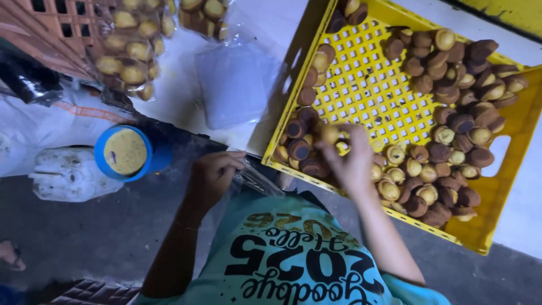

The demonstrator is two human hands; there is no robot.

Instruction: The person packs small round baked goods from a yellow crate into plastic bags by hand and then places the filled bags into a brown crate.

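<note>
Right hand closed on one small cake at the yellow crate's seven o'clock corner. Left hand pinched narrow on a clear bag, at nine o'clock from the cake. Best kept the bag mouth wide, and lifted gently, without squeezing. Cake looked round, golden on top, brown-sided, among similar ones.

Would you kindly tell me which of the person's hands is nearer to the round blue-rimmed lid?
Left. The left hand, gripping a clear plastic bag, is just right of the lid; the right hand reaches over the yellow crate, farther away.
</note>
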